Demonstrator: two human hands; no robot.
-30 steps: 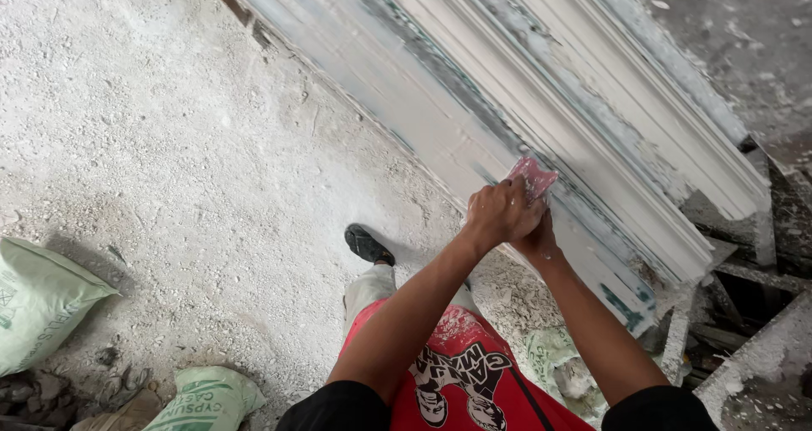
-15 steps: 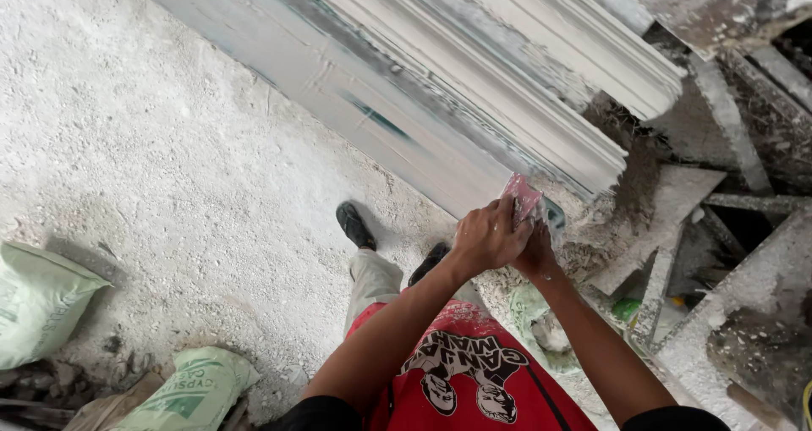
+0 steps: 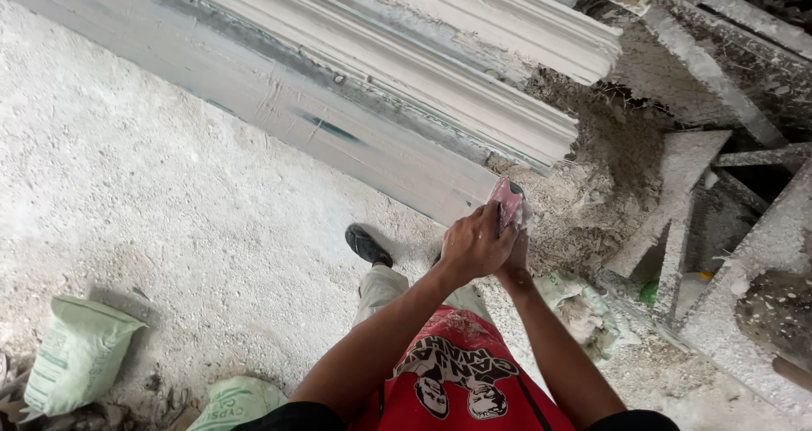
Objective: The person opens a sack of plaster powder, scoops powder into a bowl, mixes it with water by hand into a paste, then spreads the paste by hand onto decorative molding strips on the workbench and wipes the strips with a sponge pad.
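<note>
My left hand (image 3: 472,245) and my right hand (image 3: 516,249) are pressed together in front of me, both closed around a small pink, dusty pad (image 3: 509,199) that sticks up above my fingers. The pad is level with the near end of a long white plaster moulding (image 3: 397,67) that lies across the floor; I cannot tell whether they touch. My right hand is mostly hidden behind the left. Below them are my red printed shirt (image 3: 461,372), light trousers and a dark shoe (image 3: 365,245).
The floor (image 3: 152,203) is coated in white plaster dust. Two pale green sacks (image 3: 76,355) lie at the lower left. Broken plaster pieces, grey slabs (image 3: 677,186) and rubble are piled at the right, with a crumpled sack (image 3: 584,308) near my right elbow.
The view has shifted along the moulding towards its end, which is now just beyond my hands. Both hands stay closed on the pink pad, and more rubble shows at the right.
</note>
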